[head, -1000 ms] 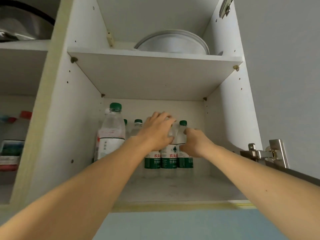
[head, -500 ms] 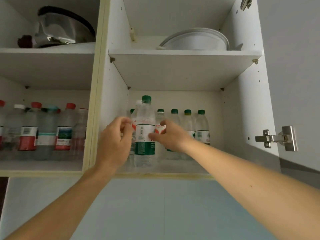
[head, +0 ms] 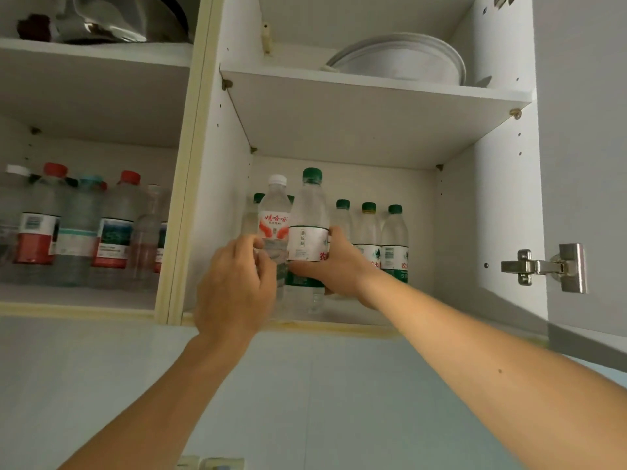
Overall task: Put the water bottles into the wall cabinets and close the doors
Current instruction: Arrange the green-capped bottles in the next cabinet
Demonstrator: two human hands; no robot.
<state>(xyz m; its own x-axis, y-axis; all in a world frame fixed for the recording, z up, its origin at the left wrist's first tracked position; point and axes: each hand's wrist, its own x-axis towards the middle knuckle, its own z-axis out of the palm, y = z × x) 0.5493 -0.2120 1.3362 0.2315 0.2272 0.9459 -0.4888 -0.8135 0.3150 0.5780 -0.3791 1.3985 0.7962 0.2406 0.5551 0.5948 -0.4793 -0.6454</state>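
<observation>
The open right wall cabinet [head: 488, 212] holds several water bottles on its lower shelf. At the front stand a white-capped bottle [head: 275, 218] with a red and white label and a taller green-capped bottle [head: 309, 215]. My left hand [head: 237, 286] grips the lower part of the white-capped bottle. My right hand [head: 334, 262] wraps around the green-capped bottle's label from the right. Three smaller green-capped bottles [head: 369, 232] stand in a row behind at the right; more are half hidden behind the front two.
The left cabinet compartment [head: 84, 296] holds several bottles with red, white and teal caps. A white bowl [head: 400, 59] sits on the upper right shelf, a metal pot [head: 112, 18] on the upper left. A door hinge [head: 543, 268] and the open door's edge are at right.
My head has moved closer and slightly left. My left hand has closed on the white-capped bottle, now visible beside the green-capped one; my right hand has shifted to the green-capped bottle's right side.
</observation>
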